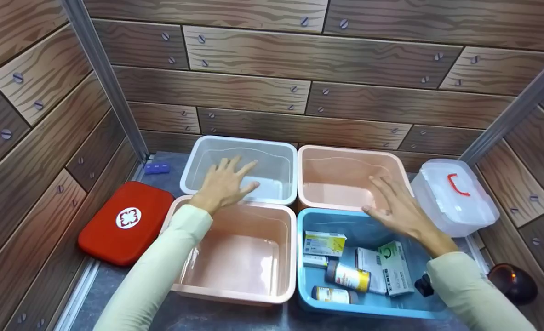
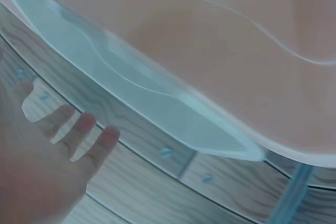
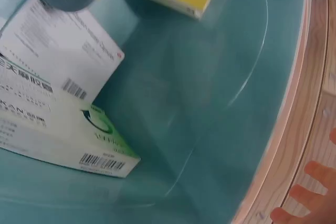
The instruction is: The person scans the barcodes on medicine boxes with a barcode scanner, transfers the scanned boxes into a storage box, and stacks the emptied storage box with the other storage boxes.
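Blue plastic is making up the blue bin (image 1: 361, 225), where all the visible medicine is lying: a yellow box (image 1: 324, 243) with a slim box (image 1: 315, 260) partly showing by its near edge, a white box (image 1: 368, 264), a green box (image 1: 396, 271), a large bottle (image 1: 351, 277) and a small bottle (image 1: 331, 294). Judging by this, the work is seemingly standing at its start or at a pause: no pack is being held, and none is showing in the front pink bin (image 1: 235, 266) left of the blue bin, the back pink bin (image 1: 331, 193) behind it or the white bin (image 1: 272, 184) diagonally behind-left, though hands are partly covering the last two. The left hand (image 1: 226, 184) is hovering over the white bin, the right hand (image 1: 393, 204) over the blue bin's back edge; both are spreading their fingers, gripping nothing. Right and behind the blue bin, a clear box (image 1: 455, 207) is sitting with its lid on; far left, a red case (image 1: 101, 230) is lying closed.
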Demonstrator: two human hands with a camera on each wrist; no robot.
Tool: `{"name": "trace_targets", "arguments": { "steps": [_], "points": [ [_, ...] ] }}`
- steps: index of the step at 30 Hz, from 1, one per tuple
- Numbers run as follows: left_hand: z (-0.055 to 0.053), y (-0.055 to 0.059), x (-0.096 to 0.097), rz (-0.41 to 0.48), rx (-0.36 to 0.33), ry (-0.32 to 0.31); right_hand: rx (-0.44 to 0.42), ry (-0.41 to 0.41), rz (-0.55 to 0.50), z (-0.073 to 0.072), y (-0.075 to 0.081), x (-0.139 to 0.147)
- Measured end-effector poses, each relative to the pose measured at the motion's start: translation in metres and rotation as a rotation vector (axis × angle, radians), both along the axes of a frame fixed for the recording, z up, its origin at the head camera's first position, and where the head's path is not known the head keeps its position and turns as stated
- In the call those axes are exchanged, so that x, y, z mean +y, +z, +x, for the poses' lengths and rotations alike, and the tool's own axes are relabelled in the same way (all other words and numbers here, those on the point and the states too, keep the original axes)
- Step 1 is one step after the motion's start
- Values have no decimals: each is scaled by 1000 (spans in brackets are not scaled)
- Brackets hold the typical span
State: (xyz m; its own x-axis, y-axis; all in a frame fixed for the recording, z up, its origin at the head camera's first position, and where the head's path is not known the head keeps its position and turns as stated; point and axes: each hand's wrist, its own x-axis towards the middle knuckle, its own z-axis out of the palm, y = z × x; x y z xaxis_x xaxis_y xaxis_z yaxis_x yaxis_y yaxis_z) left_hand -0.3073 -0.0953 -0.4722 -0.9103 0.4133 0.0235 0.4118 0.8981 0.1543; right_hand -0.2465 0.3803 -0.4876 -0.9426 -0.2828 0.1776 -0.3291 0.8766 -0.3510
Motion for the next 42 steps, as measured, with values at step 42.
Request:
{"name": "trace_targets", "arguments": {
  "steps": [42],
  "points": [
    [76,-32,80,-51,21,-618,-226,517,80,25,-34,-66]
  ]
}}
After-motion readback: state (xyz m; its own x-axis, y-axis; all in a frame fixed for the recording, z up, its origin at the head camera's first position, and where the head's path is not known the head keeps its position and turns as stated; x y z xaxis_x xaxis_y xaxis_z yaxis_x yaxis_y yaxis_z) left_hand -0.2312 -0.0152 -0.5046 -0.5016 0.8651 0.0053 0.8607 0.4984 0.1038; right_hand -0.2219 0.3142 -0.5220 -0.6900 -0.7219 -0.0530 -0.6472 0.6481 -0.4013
